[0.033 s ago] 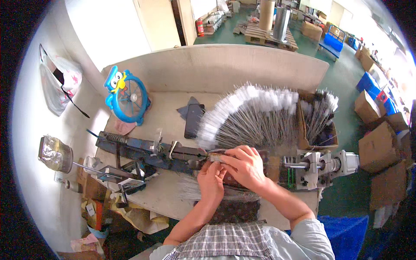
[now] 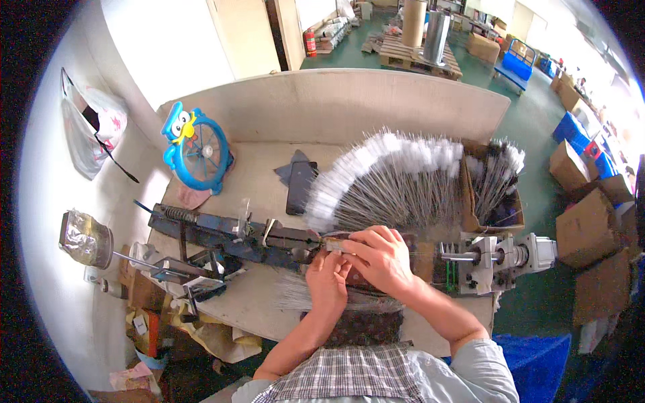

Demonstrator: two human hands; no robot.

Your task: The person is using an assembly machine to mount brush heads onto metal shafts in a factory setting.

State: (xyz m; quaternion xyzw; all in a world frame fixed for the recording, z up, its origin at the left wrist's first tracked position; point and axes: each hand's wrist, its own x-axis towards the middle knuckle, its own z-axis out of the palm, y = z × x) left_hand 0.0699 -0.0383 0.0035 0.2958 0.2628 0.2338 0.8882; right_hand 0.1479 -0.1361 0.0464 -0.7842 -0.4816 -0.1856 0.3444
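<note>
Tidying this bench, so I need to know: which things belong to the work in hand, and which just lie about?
In use: left hand, right hand, blue bench machine, fanned white-tipped wires, box of wires.
Lying about: blue fan, dark phone, plastic bag.

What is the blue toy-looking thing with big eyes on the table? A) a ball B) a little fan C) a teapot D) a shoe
B: the blue thing with cartoon eyes has a round wire cage with blades inside, so it is a small fan, standing on the table to the left of the white-tipped brushes.
</note>
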